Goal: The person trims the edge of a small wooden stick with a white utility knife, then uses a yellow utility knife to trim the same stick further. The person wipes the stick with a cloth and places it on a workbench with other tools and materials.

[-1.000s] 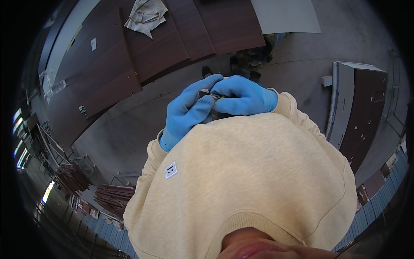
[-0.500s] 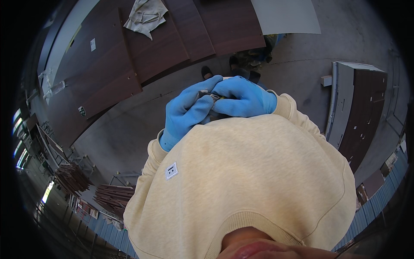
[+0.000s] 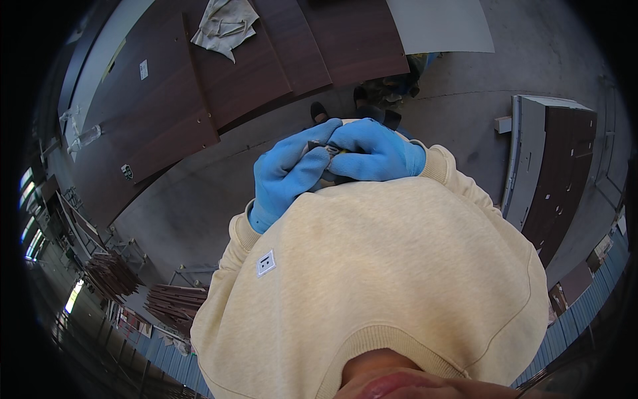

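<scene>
Both hands wear blue work gloves and meet in front of my chest. Between their fingertips sits a small dark object with a greyish metal-looking part (image 3: 331,151) and a touch of yellow; its kind is hard to make out because the fingers cover most of it. My left hand (image 3: 282,174) pinches it from the left, thumb and fingers bent around it. From the other side my right hand (image 3: 380,151) closes on it with curled fingers. The underside of the object is hidden behind the gloves and my cream sweatshirt.
Ahead and left lie overlapping dark brown panels (image 3: 153,100), with a crumpled pale cloth (image 3: 224,28) and a clear plastic bottle (image 3: 85,138) on them. A stack of panels (image 3: 559,166) stands at the right. More brown boards (image 3: 174,307) are stacked at the lower left.
Both hands stay almost in place, with only a slight shift of the fingers around the small object. The panels and cloth have not moved.
</scene>
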`<state>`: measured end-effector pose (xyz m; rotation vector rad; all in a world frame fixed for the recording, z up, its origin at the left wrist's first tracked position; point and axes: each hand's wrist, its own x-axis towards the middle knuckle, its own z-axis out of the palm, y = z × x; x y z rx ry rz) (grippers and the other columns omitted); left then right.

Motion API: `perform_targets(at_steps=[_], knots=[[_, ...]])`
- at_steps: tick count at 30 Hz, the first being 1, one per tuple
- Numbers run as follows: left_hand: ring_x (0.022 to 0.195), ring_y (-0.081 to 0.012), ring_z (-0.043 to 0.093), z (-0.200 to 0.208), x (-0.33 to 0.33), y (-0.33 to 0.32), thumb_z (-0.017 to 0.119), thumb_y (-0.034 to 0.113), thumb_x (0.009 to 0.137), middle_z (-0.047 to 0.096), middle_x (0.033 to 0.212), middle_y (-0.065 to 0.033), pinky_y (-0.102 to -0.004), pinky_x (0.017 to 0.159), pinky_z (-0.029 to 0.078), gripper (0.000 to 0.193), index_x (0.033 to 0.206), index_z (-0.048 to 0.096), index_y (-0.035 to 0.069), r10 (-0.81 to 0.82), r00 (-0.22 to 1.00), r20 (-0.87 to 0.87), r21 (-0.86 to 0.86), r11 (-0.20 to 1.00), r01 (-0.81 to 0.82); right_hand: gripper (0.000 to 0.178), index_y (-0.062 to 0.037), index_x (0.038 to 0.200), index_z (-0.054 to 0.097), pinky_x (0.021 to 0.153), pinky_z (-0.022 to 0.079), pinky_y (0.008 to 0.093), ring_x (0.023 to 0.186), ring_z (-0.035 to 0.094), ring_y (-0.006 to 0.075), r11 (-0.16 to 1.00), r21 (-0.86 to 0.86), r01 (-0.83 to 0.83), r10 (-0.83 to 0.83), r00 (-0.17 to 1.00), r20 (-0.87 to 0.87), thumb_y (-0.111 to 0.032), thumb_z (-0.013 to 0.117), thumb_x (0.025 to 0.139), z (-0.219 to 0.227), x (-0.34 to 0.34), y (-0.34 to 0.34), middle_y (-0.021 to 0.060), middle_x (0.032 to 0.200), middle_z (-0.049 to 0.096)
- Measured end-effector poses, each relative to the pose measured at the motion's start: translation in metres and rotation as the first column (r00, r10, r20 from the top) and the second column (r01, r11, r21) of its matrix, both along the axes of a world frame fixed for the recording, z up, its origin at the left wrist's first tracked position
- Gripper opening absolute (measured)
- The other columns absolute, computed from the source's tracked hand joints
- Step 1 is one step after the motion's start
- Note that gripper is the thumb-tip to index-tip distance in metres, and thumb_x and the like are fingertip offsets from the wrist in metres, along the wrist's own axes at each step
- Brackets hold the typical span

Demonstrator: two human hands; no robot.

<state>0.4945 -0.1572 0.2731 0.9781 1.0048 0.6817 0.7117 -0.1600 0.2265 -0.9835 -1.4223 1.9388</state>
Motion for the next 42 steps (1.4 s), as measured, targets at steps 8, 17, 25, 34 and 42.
perform_targets(at_steps=[8, 17, 25, 34, 42], knots=[[0.109, -0.0193, 0.073, 0.0, 0.003, -0.002, 0.066, 0.005, 0.102, 0.076, 0.125, -0.0148, -0.0313, 0.096, 0.058, 0.032, 0.132, 0.072, -0.003, 0.04, 0.999, -0.014, 0.002, 0.999, -0.04, 0.032, -0.001, 0.094, 0.073, 0.062, 0.048, 0.0359, 0.068, 0.06, 0.019, 0.999, -0.022, 0.04, -0.041, 0.998, -0.043, -0.032, 0.066, 0.101, 0.002, -0.002, -0.001, 0.0109, 0.079, 0.067], [0.077, -0.0044, 0.058, 0.016, 0.004, 0.009, 0.055, 0.015, 0.11, 0.076, 0.108, -0.0068, -0.0219, 0.068, 0.049, 0.034, 0.138, 0.067, -0.001, 0.028, 0.993, -0.113, -0.139, 0.989, -0.043, 0.025, -0.0026, 0.107, 0.069, 0.068, 0.055, 0.0286, 0.075, 0.069, 0.013, 0.943, -0.289, 0.164, -0.226, 0.954, -0.196, -0.027, 0.066, 0.103, -0.003, 0.008, -0.004, 0.0063, 0.084, 0.072], [0.075, -0.004, 0.058, 0.021, 0.011, 0.008, 0.06, 0.01, 0.107, 0.073, 0.098, -0.0031, -0.0223, 0.067, 0.048, 0.043, 0.149, 0.06, 0.003, 0.079, 0.951, -0.299, -0.067, 0.992, -0.104, 0.027, -0.0025, 0.11, 0.068, 0.068, 0.056, 0.0292, 0.074, 0.068, 0.0129, 0.913, -0.356, 0.201, -0.27, 0.95, -0.155, -0.027, 0.069, 0.1, 0.004, 0.007, 0.003, 0.0064, 0.082, 0.072], [0.077, -0.0098, 0.065, 0.016, 0.008, 0.015, 0.067, 0.0, 0.101, 0.071, 0.083, -0.0063, -0.0279, 0.075, 0.055, 0.068, 0.162, 0.039, 0.0, -0.028, 0.919, -0.393, 0.251, 0.958, 0.137, 0.025, -0.0049, 0.083, 0.072, 0.061, 0.046, 0.0269, 0.064, 0.058, 0.009, 0.957, -0.191, 0.218, -0.224, 0.975, -0.007, -0.026, 0.079, 0.094, 0.016, -0.005, 0.022, 0.0029, 0.071, 0.066], [0.075, -0.0102, 0.064, 0.007, 0.009, 0.011, 0.072, 0.015, 0.101, 0.069, 0.084, -0.0046, -0.0274, 0.07, 0.052, 0.057, 0.151, 0.053, -0.004, 0.065, 0.854, -0.516, 0.093, 0.995, -0.019, 0.016, -0.0023, 0.091, 0.073, 0.066, 0.056, 0.0232, 0.073, 0.068, 0.0092, 0.885, -0.077, 0.459, -0.465, 0.863, -0.2, -0.016, 0.083, 0.091, 0.004, 0.007, 0.01, 0.0037, 0.074, 0.069]])
